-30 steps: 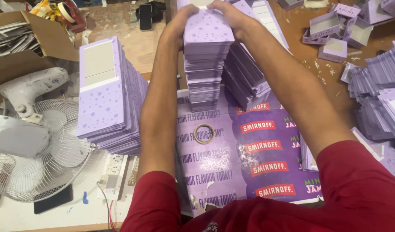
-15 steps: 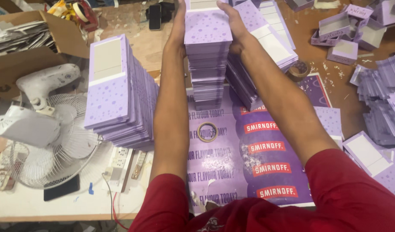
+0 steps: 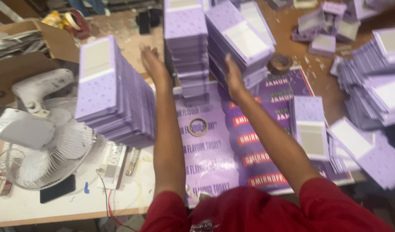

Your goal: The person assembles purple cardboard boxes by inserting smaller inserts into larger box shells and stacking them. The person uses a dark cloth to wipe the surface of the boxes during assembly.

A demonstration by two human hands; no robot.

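A tall stack of flat purple cartons (image 3: 185, 47) stands on the printed purple poster (image 3: 214, 150) in the middle of the table. My left hand (image 3: 151, 63) is open just left of that stack, apart from it. My right hand (image 3: 233, 79) is open too, between this stack and a slanted stack of purple cartons (image 3: 240, 41) to its right. Neither hand holds anything. Both arms reach forward from red sleeves.
A thick leaning stack of purple cartons (image 3: 113, 92) stands at the left, by a white table fan (image 3: 38, 141) and a cardboard box (image 3: 21, 56). A tape roll (image 3: 198, 126) lies on the poster. More purple cartons (image 3: 373, 81) pile up at the right. A power strip (image 3: 111, 161) lies near the front edge.
Both hands have let go of the central carton stack and pulled back and down from its top, now open on either side. The view has shifted right.
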